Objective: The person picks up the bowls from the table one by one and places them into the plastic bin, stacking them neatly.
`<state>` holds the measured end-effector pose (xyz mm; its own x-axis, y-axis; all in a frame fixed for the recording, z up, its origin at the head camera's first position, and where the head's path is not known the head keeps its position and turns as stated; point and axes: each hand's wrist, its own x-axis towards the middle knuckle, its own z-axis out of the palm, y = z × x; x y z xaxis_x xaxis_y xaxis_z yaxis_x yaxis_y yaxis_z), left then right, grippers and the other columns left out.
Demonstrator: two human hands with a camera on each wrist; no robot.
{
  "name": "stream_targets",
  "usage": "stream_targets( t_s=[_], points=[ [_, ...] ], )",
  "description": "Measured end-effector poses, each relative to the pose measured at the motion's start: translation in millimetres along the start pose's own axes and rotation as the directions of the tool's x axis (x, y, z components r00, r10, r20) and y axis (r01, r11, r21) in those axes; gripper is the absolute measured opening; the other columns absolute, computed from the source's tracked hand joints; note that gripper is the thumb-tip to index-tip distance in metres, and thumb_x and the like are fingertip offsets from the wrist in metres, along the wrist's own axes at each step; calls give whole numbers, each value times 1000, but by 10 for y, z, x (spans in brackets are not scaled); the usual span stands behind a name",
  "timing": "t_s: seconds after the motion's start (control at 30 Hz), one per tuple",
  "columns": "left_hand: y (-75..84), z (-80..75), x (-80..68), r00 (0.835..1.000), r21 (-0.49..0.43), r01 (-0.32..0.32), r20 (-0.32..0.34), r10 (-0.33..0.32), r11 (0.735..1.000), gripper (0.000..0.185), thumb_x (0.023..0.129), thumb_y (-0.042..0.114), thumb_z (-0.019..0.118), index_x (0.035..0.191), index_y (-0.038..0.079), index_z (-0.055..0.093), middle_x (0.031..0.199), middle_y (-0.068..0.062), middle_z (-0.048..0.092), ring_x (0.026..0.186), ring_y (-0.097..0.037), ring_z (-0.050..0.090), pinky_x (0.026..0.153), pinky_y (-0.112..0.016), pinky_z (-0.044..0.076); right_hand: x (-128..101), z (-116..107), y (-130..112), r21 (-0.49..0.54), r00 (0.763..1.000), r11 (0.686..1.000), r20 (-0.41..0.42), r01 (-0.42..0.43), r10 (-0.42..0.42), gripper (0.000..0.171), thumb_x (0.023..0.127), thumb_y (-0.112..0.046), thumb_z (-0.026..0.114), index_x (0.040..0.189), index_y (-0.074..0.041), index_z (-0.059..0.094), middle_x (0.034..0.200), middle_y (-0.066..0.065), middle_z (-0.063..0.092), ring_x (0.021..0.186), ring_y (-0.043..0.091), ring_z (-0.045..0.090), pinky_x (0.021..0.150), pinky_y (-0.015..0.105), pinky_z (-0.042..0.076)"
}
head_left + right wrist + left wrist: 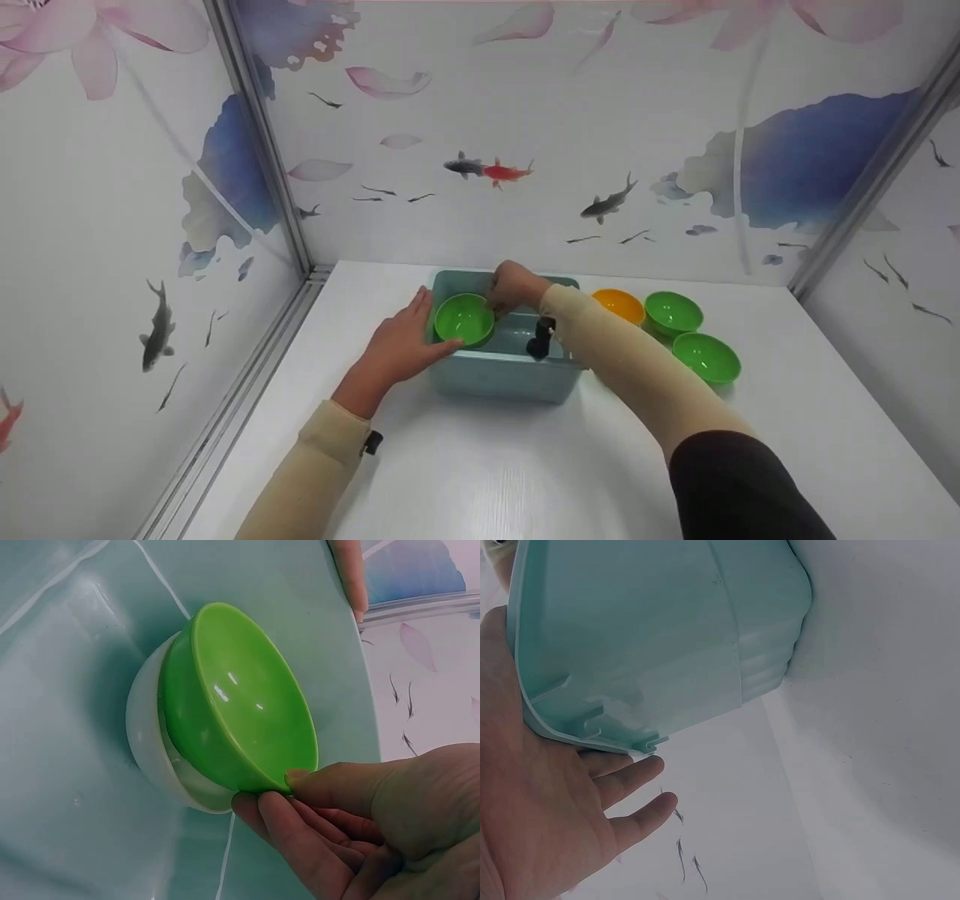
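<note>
A teal plastic bin (502, 379) stands on the table, and a green bowl (464, 320) is inside its left part. My right hand (516, 286) reaches into the bin and pinches that bowl's rim between thumb and fingers, as the right wrist view shows. Under the green bowl, partly covered by it, sits a white bowl (148, 720). The green bowl is tilted inside the white one. At the bin's left front corner, my left hand (401, 345) rests against the rim with its fingers extended and spread; the left wrist view shows the palm (547, 817) beside the bin wall.
Right of the bin on the white table (480, 465) stand an orange bowl (619, 306), a green bowl (673, 313) behind and another green bowl (706, 358) nearer the front. Printed wall panels (480, 97) enclose the table at the back and sides.
</note>
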<state>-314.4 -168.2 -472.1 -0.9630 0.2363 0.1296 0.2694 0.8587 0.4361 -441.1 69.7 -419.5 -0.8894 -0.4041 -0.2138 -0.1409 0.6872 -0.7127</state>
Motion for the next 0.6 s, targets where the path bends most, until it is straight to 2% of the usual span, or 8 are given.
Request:
stream_targets(
  t_s=[0.1,0.2,0.37,0.5,0.6],
  points=[
    [6,-4,-4,1000,0,-2,-3,2,1000,122,96,85,56,177,4,15,184,-14,16,163,-41,33,128,-60,34,-3,3,-8,9,1000,1000,6,-10,10,22,92,12,77,80,-2,64,89,19,77,83,28,81,88,44,67],
    [5,-2,-13,1000,-3,4,-6,-4,1000,121,96,85,56,177,4,16,184,-14,17,163,-41,34,128,-59,34,20,11,9,6,1000,1000,23,-12,12,23,91,13,77,80,-2,64,89,19,77,87,32,82,85,42,67],
    [9,-3,-13,1000,-6,10,-4,-10,1000,118,98,81,59,177,4,17,184,-13,17,164,-41,33,129,-60,33,98,15,78,-48,997,998,70,-42,45,29,89,13,79,73,-4,62,82,14,75,83,28,81,89,44,67],
    [8,-2,-5,1000,7,7,-3,-7,1000,119,97,84,56,177,4,18,184,-13,17,163,-41,33,128,-61,34,128,7,132,-77,992,994,94,-75,83,21,86,12,82,78,-3,69,83,11,76,81,23,79,89,42,66],
    [5,0,4,1000,9,10,-7,-10,1000,119,97,83,56,177,4,18,184,-13,18,163,-42,34,128,-62,34,95,-5,142,-53,991,996,112,-73,79,13,86,13,82,86,3,73,89,16,77,85,26,81,88,41,67]
  ],
)
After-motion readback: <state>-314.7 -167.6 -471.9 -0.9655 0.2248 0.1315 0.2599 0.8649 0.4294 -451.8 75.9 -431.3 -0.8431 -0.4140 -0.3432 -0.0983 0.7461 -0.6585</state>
